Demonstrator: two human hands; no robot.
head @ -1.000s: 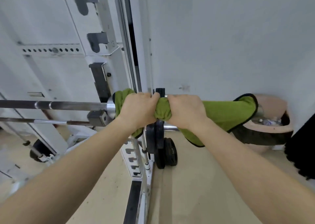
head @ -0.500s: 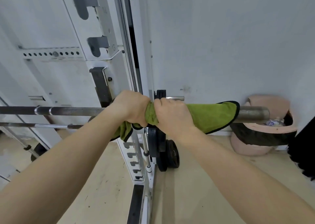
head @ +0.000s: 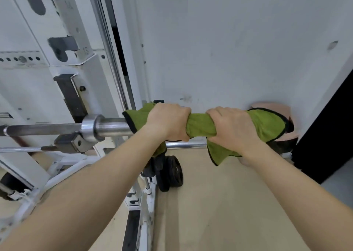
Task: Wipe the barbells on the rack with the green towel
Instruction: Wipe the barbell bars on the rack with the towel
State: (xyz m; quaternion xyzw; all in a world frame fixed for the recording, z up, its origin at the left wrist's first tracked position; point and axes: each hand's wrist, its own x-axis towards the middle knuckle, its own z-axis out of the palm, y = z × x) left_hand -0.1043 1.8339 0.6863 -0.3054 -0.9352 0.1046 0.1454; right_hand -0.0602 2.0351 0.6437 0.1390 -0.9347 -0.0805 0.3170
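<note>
A steel barbell (head: 110, 125) lies across the white rack (head: 89, 90), its thick sleeve pointing right. The green towel (head: 198, 124) with black edging is wrapped around the outer part of that sleeve and covers its tip. My left hand (head: 170, 122) grips the towel and sleeve near the towel's left end. My right hand (head: 229, 128) grips them further right, close to the sleeve's end. A second, thinner bar (head: 19, 149) runs lower down on the rack, with its chrome end (head: 185, 145) showing below my hands.
Black weight plates (head: 170, 172) lean at the rack's foot. A pink bin (head: 271, 107) stands against the grey wall behind the towel. A dark panel (head: 328, 140) rises at the far right. Tan floor spreads below my right arm.
Both hands and the towel have slid right along the sleeve, baring the collar and inner sleeve and covering the tip that showed half a second ago. My hands have also moved further apart.
</note>
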